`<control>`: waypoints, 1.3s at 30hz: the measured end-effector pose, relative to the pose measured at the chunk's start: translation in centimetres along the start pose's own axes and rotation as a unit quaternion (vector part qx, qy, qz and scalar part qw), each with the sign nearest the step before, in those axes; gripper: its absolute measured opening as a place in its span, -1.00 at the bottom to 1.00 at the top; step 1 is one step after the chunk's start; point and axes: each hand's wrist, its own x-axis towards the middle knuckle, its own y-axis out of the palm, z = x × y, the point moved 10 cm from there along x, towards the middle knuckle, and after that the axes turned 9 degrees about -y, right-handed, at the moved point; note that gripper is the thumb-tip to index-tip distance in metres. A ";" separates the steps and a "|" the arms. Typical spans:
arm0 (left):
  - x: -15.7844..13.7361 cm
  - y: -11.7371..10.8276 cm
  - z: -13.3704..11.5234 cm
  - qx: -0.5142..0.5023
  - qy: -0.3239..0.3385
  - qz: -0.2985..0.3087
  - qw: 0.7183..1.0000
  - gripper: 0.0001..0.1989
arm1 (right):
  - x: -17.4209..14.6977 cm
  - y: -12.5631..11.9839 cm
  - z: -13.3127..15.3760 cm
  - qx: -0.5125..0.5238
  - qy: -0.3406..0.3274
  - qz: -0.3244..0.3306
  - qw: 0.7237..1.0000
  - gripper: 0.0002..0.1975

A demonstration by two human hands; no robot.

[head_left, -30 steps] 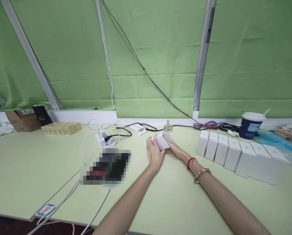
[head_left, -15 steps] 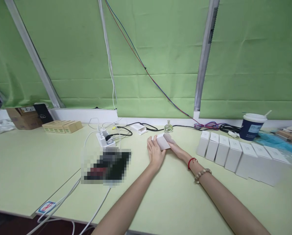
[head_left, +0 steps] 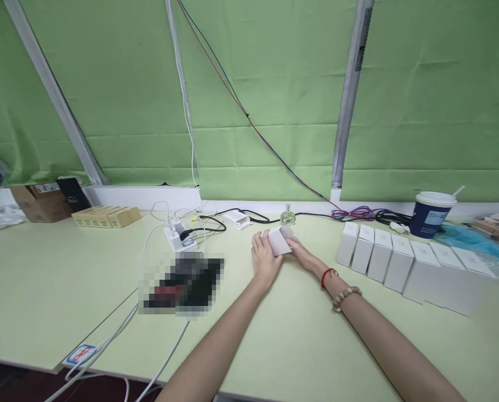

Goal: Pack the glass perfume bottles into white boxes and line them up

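Between my two hands, over the middle of the pale green table (head_left: 308, 335), is a small white box (head_left: 279, 242). My left hand (head_left: 265, 255) grips it from the left, fingers over its side and thumb near its lower edge. From the right, my right hand (head_left: 302, 251) holds the other end, where a greyish flap or panel shows. The fingertips of my right hand are partly hidden by the box. Just behind the hands stands a small clear glass bottle (head_left: 288, 216). A second white box (head_left: 238, 219) lies on its side with an end open, farther back and left.
A row of white boxes (head_left: 390, 258) stands on the right, with a dark blue cup (head_left: 430, 216) behind. To the left are a power strip (head_left: 178, 237) with cables, a pixelated dark object (head_left: 186, 283), yellowish boxes (head_left: 106, 216) and a cardboard carton (head_left: 43, 202).
Almost nothing differs. Both hands stay on the white box in nearly the same place, with only a slight shift of the fingers and of the view.
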 end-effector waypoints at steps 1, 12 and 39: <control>0.0 0.0 0.0 -0.001 -0.001 0.000 1.000 -0.27 | 0.1 0.0 -0.2 0.015 0.001 -0.001 1.000 -0.69; 0.7 -0.3 1.3 -0.009 -0.029 0.000 1.000 -0.26 | -0.3 0.4 -0.2 0.081 0.034 -0.016 0.996 -0.63; 0.8 0.3 1.9 -0.089 -0.043 0.044 0.994 -0.44 | -3.4 2.8 0.6 0.010 0.020 -0.273 0.962 -0.32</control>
